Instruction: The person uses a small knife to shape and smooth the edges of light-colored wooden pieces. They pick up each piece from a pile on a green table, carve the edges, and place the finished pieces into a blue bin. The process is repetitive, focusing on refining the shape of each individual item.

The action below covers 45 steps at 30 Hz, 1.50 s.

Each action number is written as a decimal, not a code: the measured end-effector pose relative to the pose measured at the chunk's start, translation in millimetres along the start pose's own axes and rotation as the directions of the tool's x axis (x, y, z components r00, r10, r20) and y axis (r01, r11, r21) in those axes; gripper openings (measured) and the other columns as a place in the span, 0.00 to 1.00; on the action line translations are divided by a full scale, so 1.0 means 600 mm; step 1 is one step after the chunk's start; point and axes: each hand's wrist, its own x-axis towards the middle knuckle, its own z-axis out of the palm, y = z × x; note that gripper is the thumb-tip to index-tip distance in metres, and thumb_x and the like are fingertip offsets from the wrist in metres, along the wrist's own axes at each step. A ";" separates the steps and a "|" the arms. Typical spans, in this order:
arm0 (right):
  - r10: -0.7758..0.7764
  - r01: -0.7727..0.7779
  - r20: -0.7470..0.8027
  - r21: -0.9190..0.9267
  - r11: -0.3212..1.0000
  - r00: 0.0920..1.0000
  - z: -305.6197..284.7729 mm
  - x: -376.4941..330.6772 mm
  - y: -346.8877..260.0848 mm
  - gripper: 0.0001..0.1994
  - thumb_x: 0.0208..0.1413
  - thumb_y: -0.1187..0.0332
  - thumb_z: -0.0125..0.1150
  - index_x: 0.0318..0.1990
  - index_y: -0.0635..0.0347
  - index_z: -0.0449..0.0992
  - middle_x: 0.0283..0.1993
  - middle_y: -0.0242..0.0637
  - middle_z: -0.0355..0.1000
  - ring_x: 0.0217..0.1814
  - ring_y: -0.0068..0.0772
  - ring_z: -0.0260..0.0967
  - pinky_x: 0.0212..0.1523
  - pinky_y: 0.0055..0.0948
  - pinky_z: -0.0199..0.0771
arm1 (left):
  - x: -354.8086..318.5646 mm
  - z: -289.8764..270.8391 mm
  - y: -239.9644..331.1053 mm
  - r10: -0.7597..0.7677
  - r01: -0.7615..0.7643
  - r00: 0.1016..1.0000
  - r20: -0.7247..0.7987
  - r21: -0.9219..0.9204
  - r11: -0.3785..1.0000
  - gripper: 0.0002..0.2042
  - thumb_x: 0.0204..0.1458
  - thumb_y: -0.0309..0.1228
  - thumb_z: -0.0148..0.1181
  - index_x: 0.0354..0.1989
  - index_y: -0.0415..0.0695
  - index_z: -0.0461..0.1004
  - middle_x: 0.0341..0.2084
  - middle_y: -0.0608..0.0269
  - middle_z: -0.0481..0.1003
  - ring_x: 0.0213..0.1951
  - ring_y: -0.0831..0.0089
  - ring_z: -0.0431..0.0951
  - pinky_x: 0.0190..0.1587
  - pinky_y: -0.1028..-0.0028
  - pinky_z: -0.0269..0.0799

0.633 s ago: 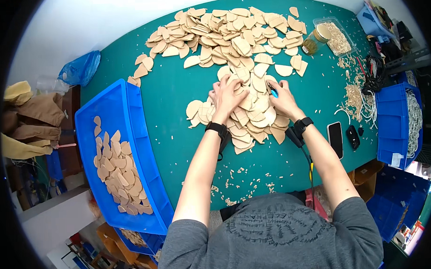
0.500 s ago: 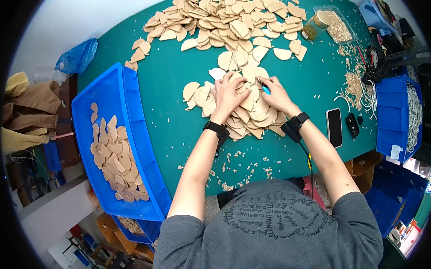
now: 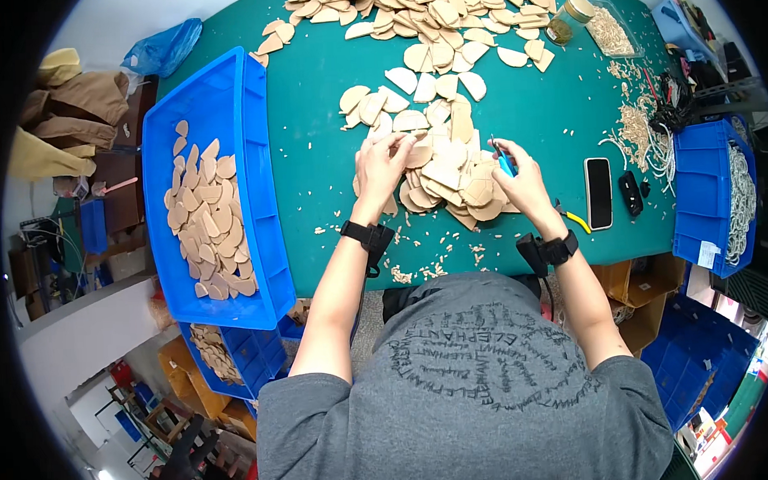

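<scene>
Crowding both hands (image 3: 381,166) (image 3: 521,180), wooden pieces (image 3: 449,174); bare green table (image 3: 313,141) leftward

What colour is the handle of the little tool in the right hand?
Blue. The tool handle sticks up from the right hand, clearest in the head view.

My only view is the head cam, looking steeply down at the bench (image 3: 313,158) from close overhead (fisheye, edges curve).

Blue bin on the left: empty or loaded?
Loaded, partly. The blue bin holds a loose pile of flat tan wood pieces along its middle; bare blue floor shows around the pile.
</scene>
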 end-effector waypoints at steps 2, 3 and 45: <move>0.053 -0.064 0.076 0.140 0.988 0.996 -0.003 -0.021 -0.016 0.20 0.49 0.69 0.56 0.51 0.63 0.71 0.41 0.41 0.74 0.44 0.33 0.73 0.49 0.29 0.71 | -0.013 -0.011 0.003 -0.116 0.132 0.991 0.064 -0.487 0.863 0.17 0.55 0.39 0.58 0.46 0.40 0.76 0.40 0.56 0.79 0.42 0.66 0.78 0.45 0.71 0.72; 0.080 -0.103 0.117 0.211 0.972 0.990 -0.002 -0.033 -0.028 0.19 0.49 0.69 0.56 0.50 0.65 0.72 0.38 0.38 0.75 0.42 0.29 0.73 0.47 0.27 0.71 | -0.024 -0.018 0.003 -0.155 0.197 0.980 0.122 -0.682 0.705 0.18 0.57 0.40 0.56 0.47 0.38 0.76 0.40 0.54 0.79 0.41 0.67 0.78 0.43 0.73 0.74; -0.222 0.209 0.275 0.077 0.975 0.935 -0.003 -0.166 -0.154 0.12 0.47 0.72 0.61 0.41 0.62 0.78 0.32 0.35 0.76 0.33 0.22 0.70 0.37 0.23 0.71 | -0.250 -0.108 0.162 -0.020 -0.013 0.999 -0.047 -0.606 0.795 0.13 0.47 0.26 0.67 0.43 0.40 0.79 0.37 0.61 0.80 0.39 0.78 0.78 0.42 0.78 0.74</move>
